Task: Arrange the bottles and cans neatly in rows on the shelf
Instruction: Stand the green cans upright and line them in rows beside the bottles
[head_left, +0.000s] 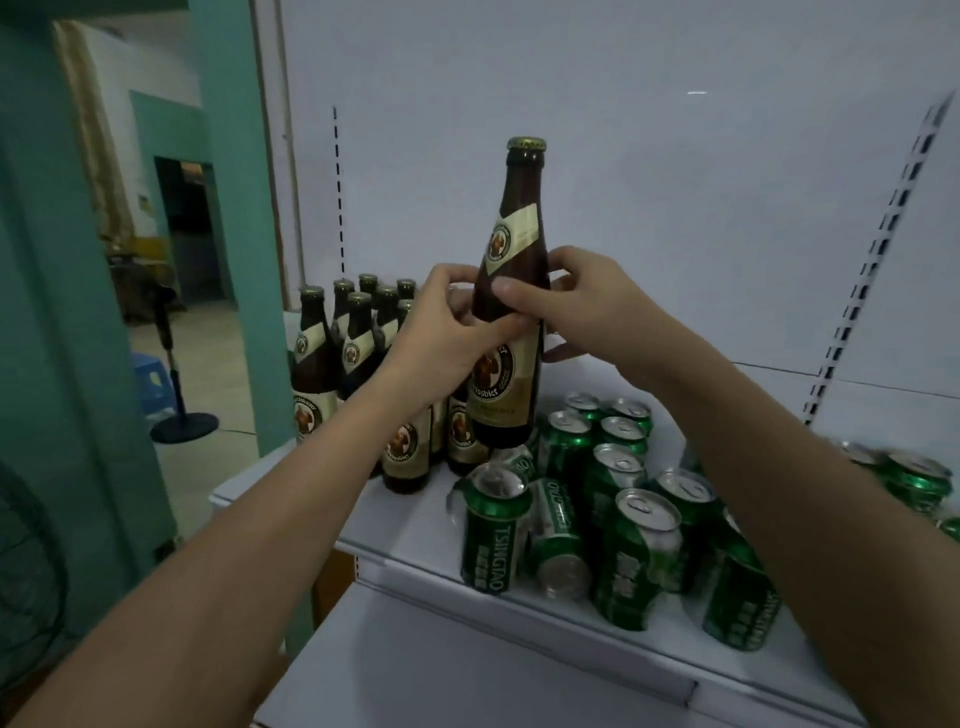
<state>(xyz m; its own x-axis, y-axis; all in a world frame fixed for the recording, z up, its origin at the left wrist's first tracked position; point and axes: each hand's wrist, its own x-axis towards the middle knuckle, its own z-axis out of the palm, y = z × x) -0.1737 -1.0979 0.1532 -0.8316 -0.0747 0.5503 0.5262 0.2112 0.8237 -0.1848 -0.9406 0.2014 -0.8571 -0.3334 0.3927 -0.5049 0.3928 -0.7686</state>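
We hold one brown bottle (511, 312) upright and clear of the shelf (415, 525), with both hands wrapped round its body: the left hand (441, 338) grips the label side from the left, thumb across the front, and the right hand (576, 306) grips from the right, fingers curled behind the glass. The bottle hangs above the gap between the standing bottles (358, 364) and the cans (618, 509). We judge the step in hand to be the placing of this bottle into the bottle block at the shelf's left end. The next move calls for lowering it straight down beside the front bottles near the front edge, label outward, without knocking the can (496, 530) that stands just below it. Counting bottles: the one in hand, plus about ten standing in rows from the left front corner back toward the rear panel (675, 208); some are hidden behind the left forearm, so the figure is approximate. Counting cans: about fourteen are visible, green, bunched in no order along the front edge to the right of the bottles; at least two lie on their sides, one tipped can (558, 540) with its base toward us, and several more sit beyond the right forearm toward the shelf's right end.
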